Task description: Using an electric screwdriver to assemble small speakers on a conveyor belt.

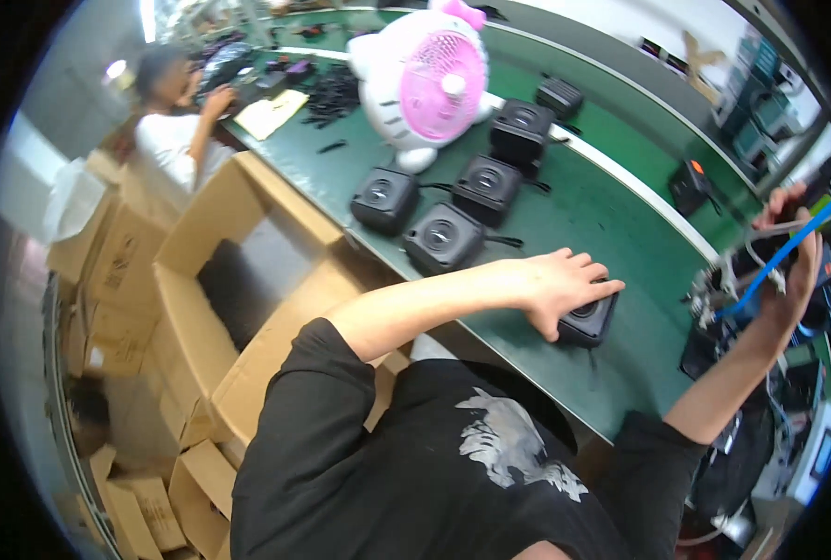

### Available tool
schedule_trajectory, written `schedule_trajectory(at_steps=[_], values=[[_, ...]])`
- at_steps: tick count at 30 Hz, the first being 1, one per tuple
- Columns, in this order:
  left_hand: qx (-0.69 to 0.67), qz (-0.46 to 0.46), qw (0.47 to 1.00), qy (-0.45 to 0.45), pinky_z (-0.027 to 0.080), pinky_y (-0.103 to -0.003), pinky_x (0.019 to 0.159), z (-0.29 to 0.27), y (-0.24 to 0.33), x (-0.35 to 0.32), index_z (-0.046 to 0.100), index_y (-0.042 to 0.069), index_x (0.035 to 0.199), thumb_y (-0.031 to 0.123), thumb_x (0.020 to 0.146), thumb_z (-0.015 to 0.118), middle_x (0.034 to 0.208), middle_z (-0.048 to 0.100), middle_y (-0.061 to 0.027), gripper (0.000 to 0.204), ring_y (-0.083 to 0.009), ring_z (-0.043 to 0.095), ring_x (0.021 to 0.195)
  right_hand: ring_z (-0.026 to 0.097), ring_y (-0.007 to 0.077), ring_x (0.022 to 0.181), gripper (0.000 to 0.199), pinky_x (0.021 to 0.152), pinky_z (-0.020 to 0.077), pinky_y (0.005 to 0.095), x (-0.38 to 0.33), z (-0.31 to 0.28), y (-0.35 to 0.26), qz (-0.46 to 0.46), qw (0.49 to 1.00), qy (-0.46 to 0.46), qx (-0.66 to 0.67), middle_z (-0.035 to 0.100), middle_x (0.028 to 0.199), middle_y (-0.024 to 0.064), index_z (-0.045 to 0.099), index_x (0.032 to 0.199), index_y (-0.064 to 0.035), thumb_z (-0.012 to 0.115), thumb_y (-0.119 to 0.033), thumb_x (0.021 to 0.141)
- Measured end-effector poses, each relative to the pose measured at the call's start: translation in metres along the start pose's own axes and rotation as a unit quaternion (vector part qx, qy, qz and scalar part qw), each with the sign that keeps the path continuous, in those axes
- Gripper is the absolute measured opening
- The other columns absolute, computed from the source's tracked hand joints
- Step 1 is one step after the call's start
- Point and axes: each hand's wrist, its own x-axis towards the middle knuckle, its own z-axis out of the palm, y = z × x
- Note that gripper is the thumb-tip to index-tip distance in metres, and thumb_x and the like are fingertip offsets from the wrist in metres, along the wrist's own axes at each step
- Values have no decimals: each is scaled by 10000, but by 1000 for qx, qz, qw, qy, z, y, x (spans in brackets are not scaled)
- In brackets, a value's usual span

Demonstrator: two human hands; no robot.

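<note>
My left hand (569, 287) lies over a black square device (587, 325) on the green bench, its thumb against the near side and its fingers across the top. At the far right, my right hand (796, 257) is raised among cables and fittings, with curled fingers. A blue strip (789, 246) crosses in front of it, so whatever it grips is hidden. Left of my left hand stand similar black devices with round-marked tops: one (443, 237) nearest, another (384, 200) to its left, others (486, 189) (521, 131) behind. Some have short black straps.
A white and pink cat-shaped fan (425, 79) stands on the bench (644, 359). An open cardboard box (289, 327) adjoins its left edge, with more cartons (121, 271) behind. Another person (177, 140) works at the far left. More black devices (691, 187) (559, 95) sit farther back.
</note>
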Motion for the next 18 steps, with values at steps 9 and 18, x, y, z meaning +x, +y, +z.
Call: schedule_trajectory(at_steps=[9,18], values=[[21,-31,989,146,385,-417,1030,45,-9,13,316,-141,1381,444,606,844,1239,498,-241,1106,-360,497,1154,465,99,615,684,640,377,266,16,66,-27,-40,967,-223,112,470,781,20,464,1153,28,655,-559,860],[32,-97,990,98,424,-345,942,43,3,25,488,-55,1179,493,632,816,1037,535,-126,841,-260,521,1035,488,109,634,640,657,384,279,10,77,-20,-40,979,-187,71,482,789,14,463,1096,-10,661,-562,841]])
